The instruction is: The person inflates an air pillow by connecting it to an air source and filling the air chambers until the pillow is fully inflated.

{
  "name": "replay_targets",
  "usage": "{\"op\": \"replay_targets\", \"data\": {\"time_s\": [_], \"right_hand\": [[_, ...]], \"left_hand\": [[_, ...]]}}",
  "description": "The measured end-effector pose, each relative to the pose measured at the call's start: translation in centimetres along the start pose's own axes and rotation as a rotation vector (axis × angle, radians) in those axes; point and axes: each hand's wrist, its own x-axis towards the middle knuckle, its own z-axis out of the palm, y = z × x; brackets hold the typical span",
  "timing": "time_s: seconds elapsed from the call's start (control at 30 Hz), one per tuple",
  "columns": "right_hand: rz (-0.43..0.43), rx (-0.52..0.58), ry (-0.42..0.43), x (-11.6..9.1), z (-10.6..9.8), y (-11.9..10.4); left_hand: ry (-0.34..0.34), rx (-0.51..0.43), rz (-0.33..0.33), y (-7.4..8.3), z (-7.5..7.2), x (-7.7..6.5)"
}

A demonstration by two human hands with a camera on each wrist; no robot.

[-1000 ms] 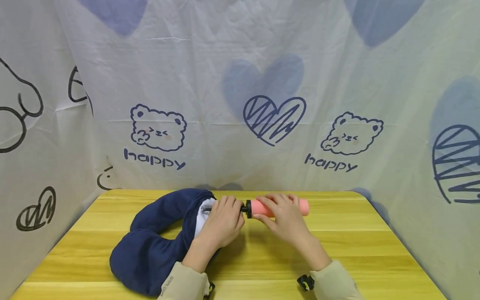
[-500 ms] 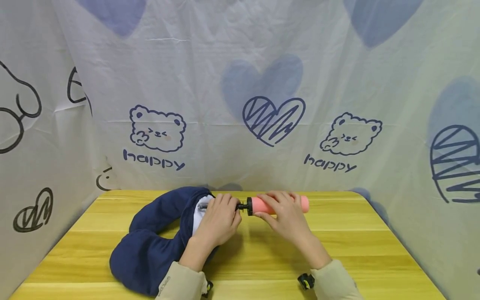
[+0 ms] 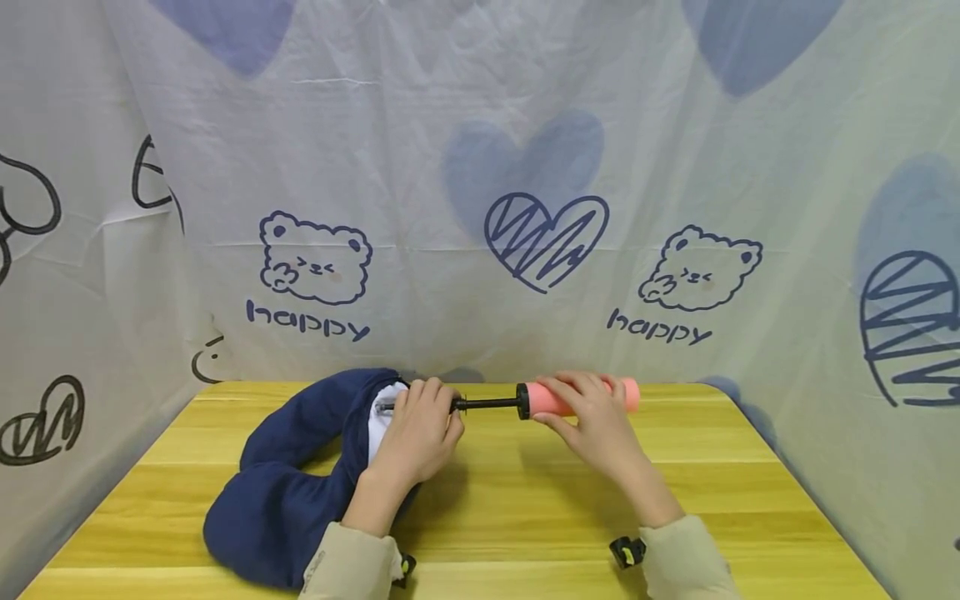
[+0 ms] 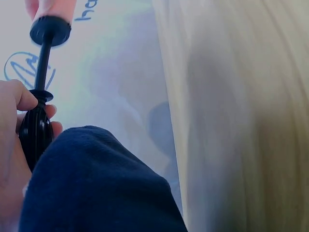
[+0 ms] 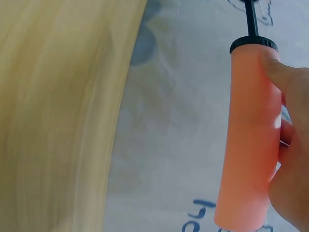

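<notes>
A hand pump with a pink barrel (image 5: 248, 140) and a black end cap lies level between the two hands, above the table. My right hand (image 3: 596, 421) grips the barrel, thumb along its near side. My left hand (image 3: 422, 433) grips the black handle (image 4: 36, 130) of the pump. Between cap and handle a length of black rod (image 3: 491, 403) is bare. The handle's thin tip points into the white-lined opening (image 3: 380, 421) of a navy U-shaped neck pillow (image 3: 262, 517). Whether the tip is joined to something inside cannot be seen.
The yellow wood-grain table (image 3: 540, 533) lies beneath. A pale cloth (image 3: 480, 333) printed with hearts and bears hangs behind its far edge and along both sides. Small black devices (image 3: 627, 552) sit at the cuffs of the beige sleeves.
The right hand has moved right with the pink barrel, while the left hand has shifted left with the handle. More black rod shows between them. The neck pillow has slid slightly left.
</notes>
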Motion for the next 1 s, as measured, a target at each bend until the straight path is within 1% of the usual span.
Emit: {"op": "replay_targets", "data": {"time_s": [0.23,0.4,0.53,0.63,0.7,0.87,1.0], "right_hand": [[0.024,0.021,0.031,-0.2,-1.2,1.8],[0.033,0.023,0.039,-0.3,-1.5,2.0],[0.016,0.002,0.028,-0.2,-1.0,0.9],[-0.030,-0.018,0.027,-0.1,-0.1,-0.2],[-0.069,-0.033,0.043,0.0,0.5,-1.0],[-0.131,-0.042,0.096,0.1,1.7,-2.3],[-0.146,-0.032,0.096,0.1,2.0,-2.9]], "left_hand": [[0.038,-0.029,-0.056,-1.5,-0.8,-0.1],[0.042,-0.030,-0.056,-1.7,-0.8,-0.1],[0.040,-0.012,-0.028,-0.9,-0.2,-0.1],[0.028,0.001,0.019,0.3,0.3,0.0],[0.017,0.007,0.040,1.1,0.7,0.1],[-0.004,0.018,0.040,2.4,1.2,0.1],[-0.016,0.022,0.051,2.8,1.5,0.1]]}}
